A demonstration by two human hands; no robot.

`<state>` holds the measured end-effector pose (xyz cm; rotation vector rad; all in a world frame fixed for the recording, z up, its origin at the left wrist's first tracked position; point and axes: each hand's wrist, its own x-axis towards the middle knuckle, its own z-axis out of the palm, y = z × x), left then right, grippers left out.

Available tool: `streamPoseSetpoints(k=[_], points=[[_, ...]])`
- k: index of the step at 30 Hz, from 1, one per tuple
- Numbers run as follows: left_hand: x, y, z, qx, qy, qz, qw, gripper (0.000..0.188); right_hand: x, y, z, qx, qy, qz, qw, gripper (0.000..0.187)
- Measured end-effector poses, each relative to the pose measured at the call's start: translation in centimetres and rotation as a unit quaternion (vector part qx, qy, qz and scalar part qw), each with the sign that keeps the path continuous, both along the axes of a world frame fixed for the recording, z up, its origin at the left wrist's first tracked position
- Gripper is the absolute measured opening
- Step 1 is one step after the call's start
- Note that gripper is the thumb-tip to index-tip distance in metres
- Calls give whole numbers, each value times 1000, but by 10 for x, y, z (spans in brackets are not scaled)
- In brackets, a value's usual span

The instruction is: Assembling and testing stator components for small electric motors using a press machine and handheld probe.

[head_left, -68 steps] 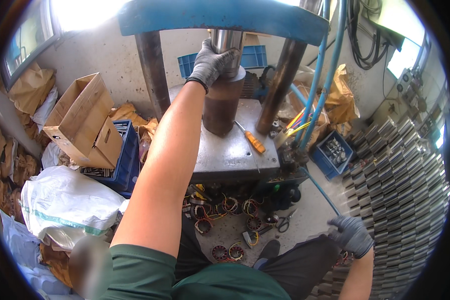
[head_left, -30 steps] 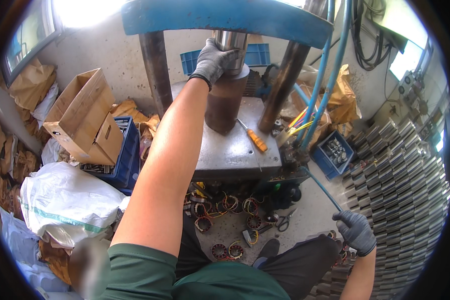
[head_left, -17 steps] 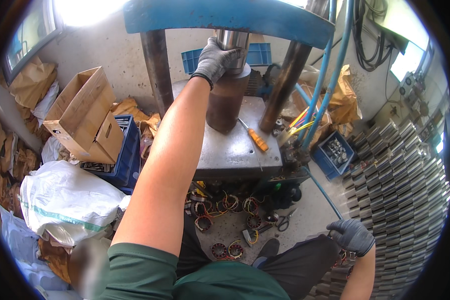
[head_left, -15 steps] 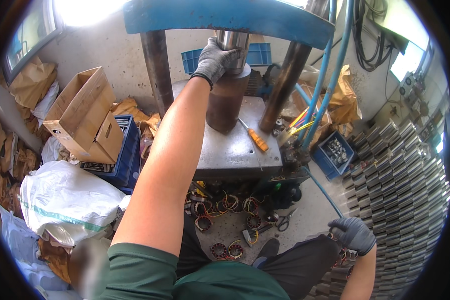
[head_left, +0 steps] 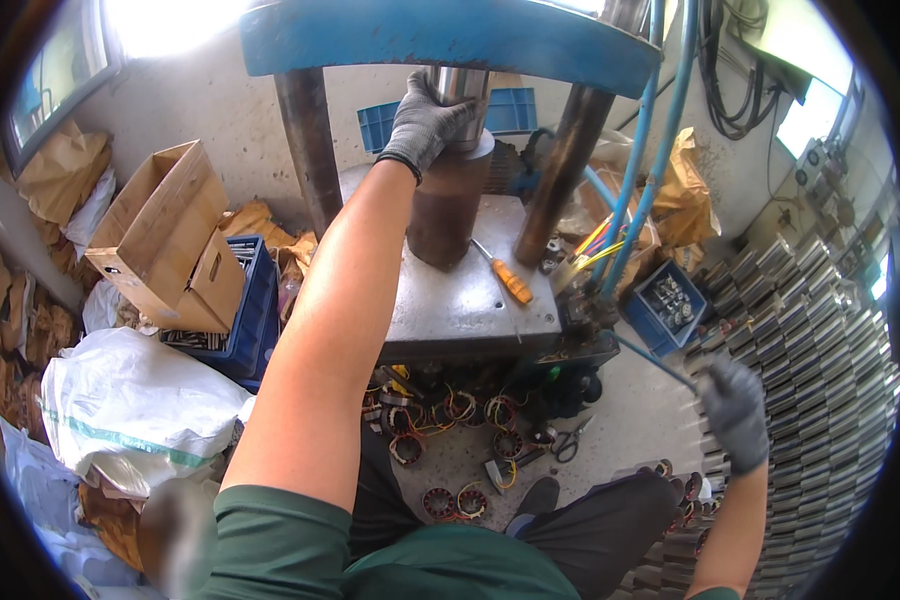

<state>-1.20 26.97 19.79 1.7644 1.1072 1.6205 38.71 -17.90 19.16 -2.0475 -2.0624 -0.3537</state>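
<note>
My left hand [head_left: 428, 122], in a grey glove, is wrapped round a shiny metal cylinder [head_left: 461, 88]. That cylinder stands upright on a thick dark steel block [head_left: 440, 215], beneath the blue crossbeam [head_left: 450, 38] of a press. Its top is hidden behind the beam. At the right, my gloved right hand [head_left: 734, 412] is closed at the end of a thin blue lever [head_left: 655, 360]; motion blurs the fingers a little. An orange-handled screwdriver [head_left: 511, 281] lies beside the block on the metal press table [head_left: 420, 310].
Stacked metal cores [head_left: 800, 400] fill the right side. Wound stators [head_left: 460, 405] and scissors [head_left: 570, 442] lie on the floor under the table. A blue crate of small parts [head_left: 667, 306] sits right; a wooden box [head_left: 170, 240] and white sack [head_left: 135, 400] stand left.
My right hand has moved up and slightly right, and the lever's end has risen with it. The left hand keeps its hold on the cylinder. The view has shifted slightly.
</note>
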Motion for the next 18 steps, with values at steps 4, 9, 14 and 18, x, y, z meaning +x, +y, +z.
streamPoseSetpoints(k=[4, 9, 14, 18], points=[[4, 2, -3, 36, -14, -26, 999, 102, 20, 85, 30, 230, 151, 28, 961, 20], [5, -15, 4, 1, -51, -41, 998, 95, 29, 154, 59, 283, -7, 56, 957, 33], [9, -45, 12, -23, -51, -38, 998, 89, 21, 160, 70, 212, 99, -29, 972, 40], [9, -83, 0, -13, -115, -91, 989, 90, 23, 149, 60, 226, 40, -23, 973, 33]])
